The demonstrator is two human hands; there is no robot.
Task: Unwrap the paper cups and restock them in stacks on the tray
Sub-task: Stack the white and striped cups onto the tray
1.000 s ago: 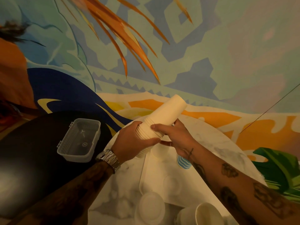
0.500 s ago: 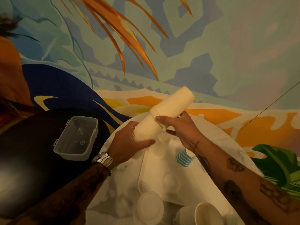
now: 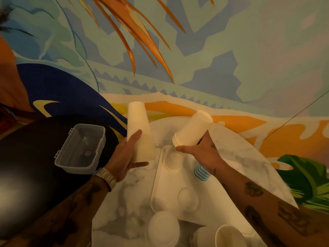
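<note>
Cups come in two separate stacks, one in each hand, both held above the far end of the white tray on the marbled round table. Going from the left, a clear plastic box sits open on the dark table, near its right edge. Just right of it, the left hand, with a metal watch at the wrist, is wrapped around the lower part of the left stack of cups. That stack stands nearly upright, its long axis vertical, closed bottom pointing up toward the painted wall and its ridged rims pointing down over the gap between the tray's left edge and the dark table. Right of it, well apart, the right hand grips the right stack of cups from below, thumb under the rims. This shorter stack is tilted, its long axis running from lower left to upper right, rims facing down-left over the tray's far left corner and closed bottom pointing up-right. On the tray, a single cream cup stands below the right stack, and a blue striped cup shows partly behind the right forearm. At the near edge of the marbled table stand more cream cups, one with its open mouth facing up.
</note>
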